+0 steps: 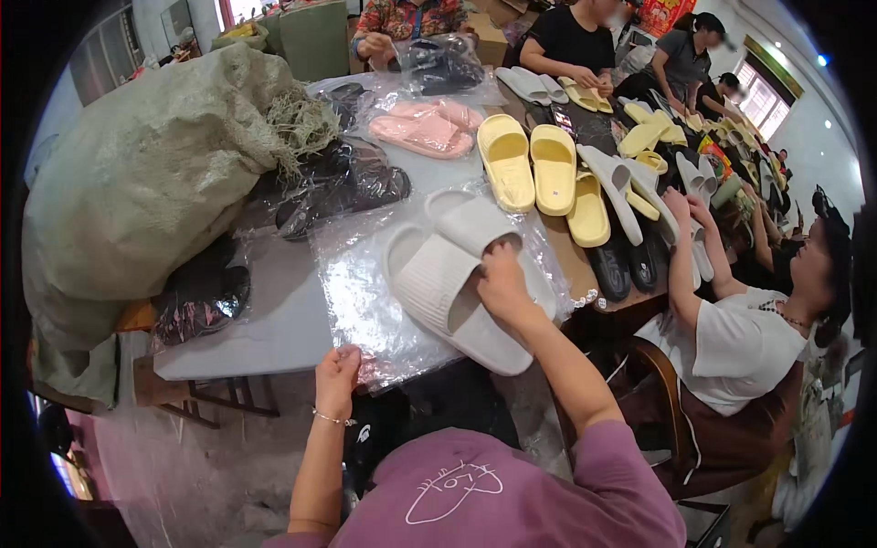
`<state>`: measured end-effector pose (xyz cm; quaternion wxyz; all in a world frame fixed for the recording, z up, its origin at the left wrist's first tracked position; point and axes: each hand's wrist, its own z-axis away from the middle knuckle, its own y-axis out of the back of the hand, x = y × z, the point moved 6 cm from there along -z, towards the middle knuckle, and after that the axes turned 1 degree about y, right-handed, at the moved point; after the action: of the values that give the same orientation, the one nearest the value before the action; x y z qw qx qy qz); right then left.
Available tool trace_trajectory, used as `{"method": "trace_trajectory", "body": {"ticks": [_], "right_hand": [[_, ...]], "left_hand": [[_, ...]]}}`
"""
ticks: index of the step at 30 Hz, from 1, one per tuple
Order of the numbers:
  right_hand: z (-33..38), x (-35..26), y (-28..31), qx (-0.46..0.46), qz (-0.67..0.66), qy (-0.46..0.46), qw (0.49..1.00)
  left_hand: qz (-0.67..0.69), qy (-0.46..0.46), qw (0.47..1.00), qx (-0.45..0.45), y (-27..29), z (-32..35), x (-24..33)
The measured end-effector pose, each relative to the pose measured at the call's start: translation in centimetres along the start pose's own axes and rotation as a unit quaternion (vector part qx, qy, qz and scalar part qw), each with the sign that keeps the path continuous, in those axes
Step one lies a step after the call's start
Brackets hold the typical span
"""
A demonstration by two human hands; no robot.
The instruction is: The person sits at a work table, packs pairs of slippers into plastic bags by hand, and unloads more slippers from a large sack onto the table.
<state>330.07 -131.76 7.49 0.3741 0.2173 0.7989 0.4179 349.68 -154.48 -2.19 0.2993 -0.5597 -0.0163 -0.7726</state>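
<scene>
A pair of light grey slide slippers [431,279] is in front of me over the table, the two lying side by side and partly overlapping. My right hand [504,285] grips them, its fingers tucked into the foot openings between the two straps. A clear plastic bag [352,297] lies flat under and left of the slippers. At the table's near edge, my left hand [339,367] pinches the bag's lower left corner between thumb and fingers. I cannot tell whether any part of the slippers is inside the bag.
Pink slippers [425,130] and black slippers [343,187] in clear bags lie beyond. Yellow slippers [507,164] line the right side. A big woven sack [155,173] leans over the table's left. A person in white [744,352] sits close on my right; other people work farther off.
</scene>
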Motion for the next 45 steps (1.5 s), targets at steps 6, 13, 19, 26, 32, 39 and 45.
{"method": "trace_trajectory", "body": {"ticks": [6, 13, 19, 26, 32, 39, 45], "right_hand": [[1.3, -4.0, 1.2, -0.021, -0.008, 0.01, 1.0], [2.0, 1.2, -2.3, -0.053, 0.044, -0.027, 0.997], [1.8, 1.1, -1.6, -0.034, 0.031, -0.004, 0.999], [2.0, 0.7, 1.9, 0.04, -0.034, -0.017, 0.999], [2.9, 2.1, 1.7, 0.019, 0.003, -0.034, 0.999], [2.6, 1.2, -0.4, 0.013, 0.005, -0.026, 1.0], [1.8, -0.7, -2.7, -0.051, 0.028, -0.016, 0.998]], "left_hand": [[-0.012, -0.043, 0.997, 0.061, -0.5, 0.7, -1.2], [-0.287, -0.048, 0.952, 0.099, 0.6, 2.7, 0.6], [-0.397, -0.195, 0.876, 0.193, 1.6, 2.7, 3.1], [0.025, 0.063, 0.997, 0.03, 1.2, 1.0, -4.9], [0.069, 0.052, 0.996, 0.023, -1.1, 0.3, -4.6], [-0.143, -0.145, 0.974, 0.095, 0.2, 1.3, 5.7], [-0.28, -0.049, 0.957, 0.063, 6.0, 0.3, 3.3]]}}
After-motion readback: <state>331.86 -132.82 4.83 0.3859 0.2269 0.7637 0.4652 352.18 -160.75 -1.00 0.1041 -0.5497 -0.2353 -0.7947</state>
